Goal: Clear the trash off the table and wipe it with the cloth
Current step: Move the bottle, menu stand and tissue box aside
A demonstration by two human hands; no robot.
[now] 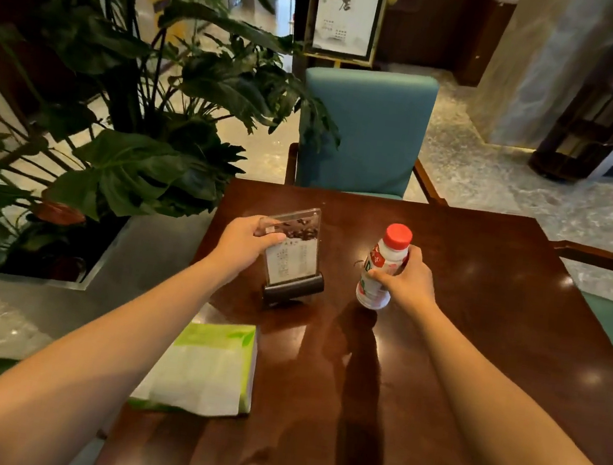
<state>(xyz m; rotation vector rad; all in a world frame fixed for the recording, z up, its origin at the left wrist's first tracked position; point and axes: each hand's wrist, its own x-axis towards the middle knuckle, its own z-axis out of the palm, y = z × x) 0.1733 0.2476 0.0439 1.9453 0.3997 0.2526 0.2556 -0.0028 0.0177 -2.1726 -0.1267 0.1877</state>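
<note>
On the dark wood worktop [483, 292], your right hand [409, 281] grips the red-capped plastic bottle [381, 268], upright at centre. Your left hand [244, 242] clasps the acrylic menu stand [292, 254]. Green-white tissue pack [203, 366] lies near the left edge.

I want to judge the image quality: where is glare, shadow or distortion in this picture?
Head view: ceiling lights glare as bright spots on the glossy table; the arms throw dark reflections on it below the bottle; the wide lens bends the edges; the menu stand text is too blurred to read.
</note>
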